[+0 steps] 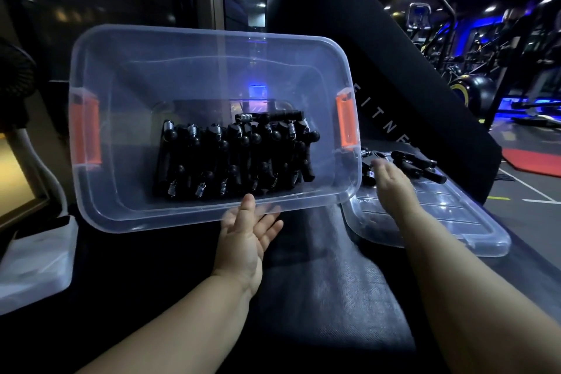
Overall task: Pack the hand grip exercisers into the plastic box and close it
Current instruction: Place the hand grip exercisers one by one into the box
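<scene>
Clear plastic rim pinched by your left hand point(243, 240); right hand point(391, 185) open, fingers straight, near loose hand grip exercisers point(416, 164) on the lid point(455, 222). Tilted, part-filled plastic box point(121, 70) probably flexes under the load: support its base.

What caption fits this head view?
Left hand holds the tilted plastic box of hand grip exercisers; right hand hovers near loose ones.

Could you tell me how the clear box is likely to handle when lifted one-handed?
The box probably flexes: thin clear walls, held at one rim by the left hand. Tilted, its exercisers may slide and shift the weight.
</scene>
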Demonstrator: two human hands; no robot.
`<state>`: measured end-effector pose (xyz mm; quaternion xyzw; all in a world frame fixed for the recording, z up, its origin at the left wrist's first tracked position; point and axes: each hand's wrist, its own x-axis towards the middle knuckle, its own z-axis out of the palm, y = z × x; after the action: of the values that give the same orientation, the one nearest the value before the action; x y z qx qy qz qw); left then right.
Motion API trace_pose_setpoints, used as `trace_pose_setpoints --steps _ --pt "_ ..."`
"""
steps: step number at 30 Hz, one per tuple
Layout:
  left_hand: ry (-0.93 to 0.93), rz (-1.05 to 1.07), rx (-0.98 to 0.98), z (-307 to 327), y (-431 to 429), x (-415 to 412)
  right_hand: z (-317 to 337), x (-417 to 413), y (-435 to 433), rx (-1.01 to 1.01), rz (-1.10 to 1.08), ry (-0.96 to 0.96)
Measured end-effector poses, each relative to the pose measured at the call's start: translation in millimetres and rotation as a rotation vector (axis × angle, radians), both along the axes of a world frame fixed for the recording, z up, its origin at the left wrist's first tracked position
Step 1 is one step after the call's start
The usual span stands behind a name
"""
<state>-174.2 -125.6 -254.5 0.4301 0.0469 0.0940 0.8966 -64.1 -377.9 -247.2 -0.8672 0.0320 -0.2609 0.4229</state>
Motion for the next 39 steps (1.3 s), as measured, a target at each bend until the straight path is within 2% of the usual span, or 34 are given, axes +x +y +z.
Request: trace_pose_setpoints --steps 3,5,7,14,21,39 --pt "0.012 -0.022 -0.015 -1 1 -1 20 -13 23 0.417 0.266 -0.056" --pt "0.024 -0.034 -0.023 -1 1 -2 28 -17 34 0.551 0.433 -0.015" --pt "0.032 -0.042 -0.034 1 1 -3 33 -19 43 0.613 0.495 0.018" --pt "0.033 -0.030 -0.053 3 3 -2 22 -10 65 0.628 0.321 0.000" --pt "0.026 -0.013 -0.099 11 3 2 26 -6 69 0.653 0.336 -0.084" --pt "0.062 -0.018 -0.134 21 27 35 30 23 98 0.622 0.333 -0.080"
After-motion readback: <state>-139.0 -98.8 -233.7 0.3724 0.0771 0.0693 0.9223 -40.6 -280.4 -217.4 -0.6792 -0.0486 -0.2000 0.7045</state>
